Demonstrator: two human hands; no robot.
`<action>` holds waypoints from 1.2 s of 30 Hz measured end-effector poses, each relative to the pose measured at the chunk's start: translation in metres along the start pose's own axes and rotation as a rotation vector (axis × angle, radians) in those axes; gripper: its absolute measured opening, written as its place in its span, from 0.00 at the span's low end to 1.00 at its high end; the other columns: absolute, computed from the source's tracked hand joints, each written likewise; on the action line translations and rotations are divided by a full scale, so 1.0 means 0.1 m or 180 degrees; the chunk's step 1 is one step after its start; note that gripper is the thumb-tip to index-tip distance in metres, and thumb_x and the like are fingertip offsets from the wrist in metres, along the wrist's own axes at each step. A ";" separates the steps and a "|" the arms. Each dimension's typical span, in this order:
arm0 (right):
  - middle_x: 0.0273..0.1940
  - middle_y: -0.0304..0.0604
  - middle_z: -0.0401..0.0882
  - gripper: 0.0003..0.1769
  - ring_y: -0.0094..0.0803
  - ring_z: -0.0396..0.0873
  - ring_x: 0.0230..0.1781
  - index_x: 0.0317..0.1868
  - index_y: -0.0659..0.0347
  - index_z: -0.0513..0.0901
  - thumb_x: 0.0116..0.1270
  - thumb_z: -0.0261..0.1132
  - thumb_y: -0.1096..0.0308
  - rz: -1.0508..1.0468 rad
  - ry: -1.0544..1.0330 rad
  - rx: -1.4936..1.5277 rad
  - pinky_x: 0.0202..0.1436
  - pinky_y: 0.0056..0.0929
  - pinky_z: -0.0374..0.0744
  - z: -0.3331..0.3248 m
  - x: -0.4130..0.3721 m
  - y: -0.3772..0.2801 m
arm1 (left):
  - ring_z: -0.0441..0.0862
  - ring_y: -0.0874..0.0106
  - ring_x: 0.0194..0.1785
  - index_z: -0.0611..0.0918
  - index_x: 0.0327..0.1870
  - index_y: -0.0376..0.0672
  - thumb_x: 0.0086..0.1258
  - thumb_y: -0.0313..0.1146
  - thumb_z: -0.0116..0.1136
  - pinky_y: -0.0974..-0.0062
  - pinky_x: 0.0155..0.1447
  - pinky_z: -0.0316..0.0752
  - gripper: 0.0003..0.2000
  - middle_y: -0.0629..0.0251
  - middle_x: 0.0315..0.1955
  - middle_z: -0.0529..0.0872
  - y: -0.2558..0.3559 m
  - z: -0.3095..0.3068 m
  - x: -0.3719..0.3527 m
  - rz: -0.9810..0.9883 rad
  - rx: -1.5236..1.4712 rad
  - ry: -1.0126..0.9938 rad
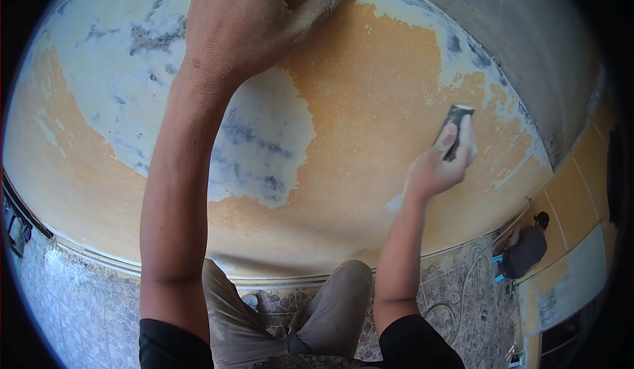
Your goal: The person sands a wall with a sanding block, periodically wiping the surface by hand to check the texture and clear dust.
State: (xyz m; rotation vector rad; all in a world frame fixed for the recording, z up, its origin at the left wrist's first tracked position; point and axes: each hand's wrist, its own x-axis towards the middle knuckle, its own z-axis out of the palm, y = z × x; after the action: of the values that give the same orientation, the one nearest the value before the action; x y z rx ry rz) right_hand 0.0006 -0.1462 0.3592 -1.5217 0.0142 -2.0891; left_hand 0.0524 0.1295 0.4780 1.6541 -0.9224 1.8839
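Observation:
An orange-painted wall (370, 105) with bare whitish patches and dark stains fills most of the view. My left hand (254, 25) lies against its upper part, thumb stretched out to the right; the tips of its other fingers are cut off by the top edge. To the right, my right hand (444, 161) is closed around a dark block (453, 130) with a pale end. The hand is slightly blurred and dusty. That block is held at the orange paint; whether it touches the wall, I cannot tell.
Below the wall is a stone-patterned floor (79, 309). At the right, another person (525, 250) in dark clothing sits low by a tiled wall (581, 190). A hose (462, 296) curls over the floor. A grey wall surface (528, 45) is at the upper right.

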 end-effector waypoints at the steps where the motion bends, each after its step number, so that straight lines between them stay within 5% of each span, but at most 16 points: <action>1: 0.60 0.46 0.79 0.16 0.38 0.74 0.55 0.58 0.58 0.87 0.72 0.66 0.69 -0.0642 -0.0414 -0.0235 0.63 0.39 0.70 -0.01 -0.31 -0.01 | 0.76 0.55 0.57 0.81 0.50 0.36 0.61 0.40 0.70 0.59 0.68 0.68 0.21 0.55 0.46 0.82 0.00 0.03 0.01 -0.0154 0.0051 0.0045; 4: 0.62 0.32 0.79 0.18 0.30 0.69 0.56 0.56 0.31 0.88 0.66 0.72 0.61 -0.2351 -0.1913 -0.0087 0.60 0.35 0.65 -0.35 -1.41 -0.04 | 0.77 0.55 0.57 0.81 0.50 0.36 0.61 0.40 0.70 0.59 0.67 0.69 0.21 0.55 0.46 0.82 0.01 0.04 0.01 -0.0147 0.0075 0.0091; 6: 0.61 0.27 0.79 0.22 0.26 0.68 0.56 0.58 0.25 0.86 0.65 0.73 0.61 -0.2900 -0.2768 -0.0045 0.61 0.33 0.63 -0.59 -1.58 0.04 | 0.77 0.55 0.57 0.81 0.50 0.36 0.61 0.40 0.70 0.59 0.67 0.69 0.21 0.56 0.46 0.82 0.01 -0.03 -0.02 -0.0032 -0.0019 0.0062; 9: 0.60 0.36 0.79 0.21 0.30 0.71 0.56 0.61 0.37 0.86 0.68 0.72 0.64 -0.2344 -0.1943 -0.0170 0.60 0.35 0.68 -0.46 -1.11 0.04 | 0.77 0.56 0.57 0.81 0.50 0.36 0.61 0.40 0.70 0.59 0.67 0.69 0.21 0.56 0.46 0.83 -0.03 -0.07 0.00 0.0156 -0.0064 0.0023; 13: 0.59 0.55 0.77 0.17 0.46 0.75 0.53 0.60 0.65 0.83 0.74 0.65 0.71 0.0034 -0.0295 -0.0133 0.55 0.42 0.76 -0.11 -0.16 -0.11 | 0.77 0.57 0.57 0.81 0.50 0.36 0.61 0.40 0.71 0.60 0.68 0.69 0.21 0.57 0.46 0.83 -0.02 -0.07 0.02 0.0025 0.0022 -0.0130; 16: 0.59 0.52 0.78 0.15 0.41 0.73 0.54 0.58 0.58 0.86 0.74 0.65 0.71 -0.0873 -0.0314 -0.0308 0.57 0.41 0.75 -0.01 -0.66 -0.06 | 0.77 0.57 0.57 0.81 0.50 0.36 0.61 0.40 0.71 0.61 0.68 0.69 0.21 0.57 0.46 0.82 -0.01 0.03 0.01 -0.0214 -0.0029 0.0039; 20: 0.61 0.30 0.78 0.20 0.30 0.67 0.55 0.57 0.31 0.88 0.66 0.72 0.64 -0.2296 -0.2339 -0.0036 0.59 0.32 0.66 -0.62 -1.83 0.06 | 0.77 0.56 0.57 0.81 0.49 0.37 0.61 0.40 0.70 0.60 0.68 0.69 0.20 0.57 0.46 0.82 -0.03 -0.04 0.02 -0.0195 -0.0048 -0.0083; 23: 0.62 0.22 0.76 0.22 0.30 0.67 0.55 0.57 0.27 0.87 0.64 0.74 0.62 -0.2539 -0.2874 -0.0243 0.58 0.30 0.64 -0.75 -1.68 0.20 | 0.77 0.56 0.58 0.81 0.51 0.37 0.61 0.40 0.71 0.59 0.69 0.68 0.21 0.57 0.47 0.82 -0.06 -0.02 0.01 -0.0044 0.0056 -0.0023; 26: 0.62 0.44 0.75 0.21 0.36 0.69 0.57 0.64 0.50 0.85 0.71 0.68 0.65 -0.1895 -0.1711 -0.0362 0.59 0.40 0.70 -0.32 -0.84 -0.01 | 0.77 0.56 0.58 0.80 0.52 0.37 0.61 0.41 0.71 0.58 0.70 0.67 0.22 0.56 0.48 0.82 -0.12 -0.03 0.02 0.0086 -0.0019 -0.0069; 28: 0.59 0.55 0.73 0.22 0.44 0.70 0.57 0.64 0.65 0.81 0.73 0.67 0.66 -0.0813 -0.1044 -0.0032 0.58 0.42 0.74 -0.04 -0.25 -0.17 | 0.76 0.56 0.59 0.80 0.53 0.37 0.62 0.41 0.71 0.58 0.70 0.67 0.23 0.56 0.48 0.82 -0.15 -0.04 0.03 0.0052 -0.0016 -0.0116; 31: 0.59 0.57 0.73 0.23 0.46 0.71 0.56 0.64 0.71 0.80 0.72 0.67 0.67 -0.0966 -0.0608 -0.0094 0.57 0.40 0.75 0.18 -0.07 -0.26 | 0.78 0.58 0.57 0.82 0.54 0.42 0.65 0.43 0.69 0.60 0.67 0.70 0.21 0.60 0.48 0.84 -0.09 0.01 0.02 0.0073 0.0124 -0.0075; 36: 0.60 0.47 0.77 0.17 0.39 0.70 0.53 0.58 0.52 0.88 0.72 0.68 0.62 -0.2282 -0.1626 -0.0245 0.58 0.37 0.71 -0.03 -0.60 -0.33 | 0.80 0.61 0.56 0.84 0.55 0.48 0.64 0.47 0.72 0.61 0.64 0.74 0.22 0.64 0.48 0.86 -0.09 0.03 0.02 0.0199 0.0494 -0.0082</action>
State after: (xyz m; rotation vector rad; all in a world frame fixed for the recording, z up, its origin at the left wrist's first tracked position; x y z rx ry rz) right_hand -0.0030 -0.0928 0.3160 -2.3095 -0.7439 -2.1219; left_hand 0.0608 0.1333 0.4821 1.7614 -0.8664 2.0257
